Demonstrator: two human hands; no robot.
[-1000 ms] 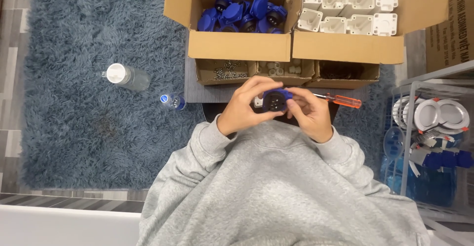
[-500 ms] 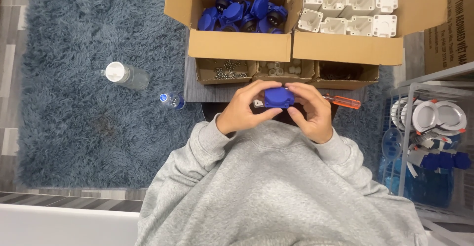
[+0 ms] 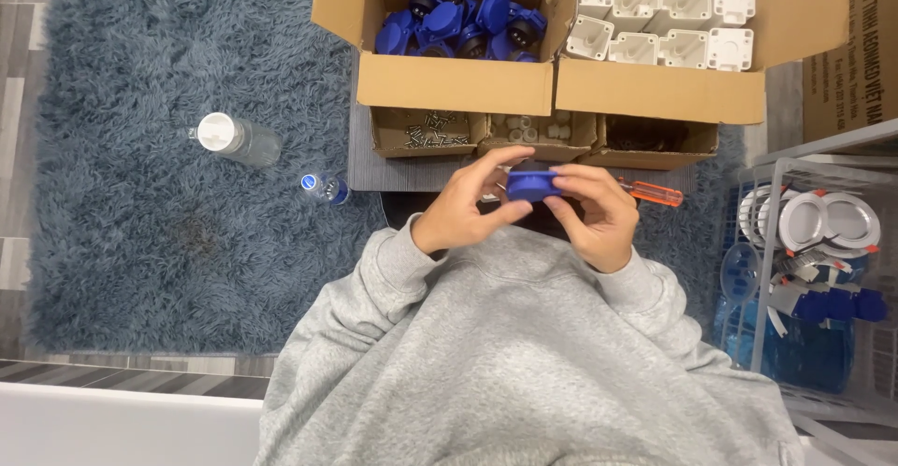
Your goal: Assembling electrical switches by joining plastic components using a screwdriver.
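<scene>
Hands meet at mid-chest height over the lap, both on one blue plastic part (image 3: 532,185). Left hand (image 3: 466,209) grips it from its own side, thumb under and fingertips curled over the top edge; right hand (image 3: 599,218) pinches the opposite end between thumb and forefinger. Neither hand is slack; both are closed on the part. Part lies flat-ish, long axis running left to right between the two grips, broad face turned up toward the camera. It sits about evenly between the hands, no clear nearer side. An orange-handled screwdriver (image 3: 651,192) shows just past the right hand, its tip hidden behind the fingers; cannot tell whether that hand also holds it. Ahead on the blue rug (image 3: 140,241): a cardboard box (image 3: 458,82) of similar blue parts, a second box of white housings (image 3: 655,26), and small trays of screws (image 3: 428,131). Two bottles (image 3: 234,138) lie well to the left.
</scene>
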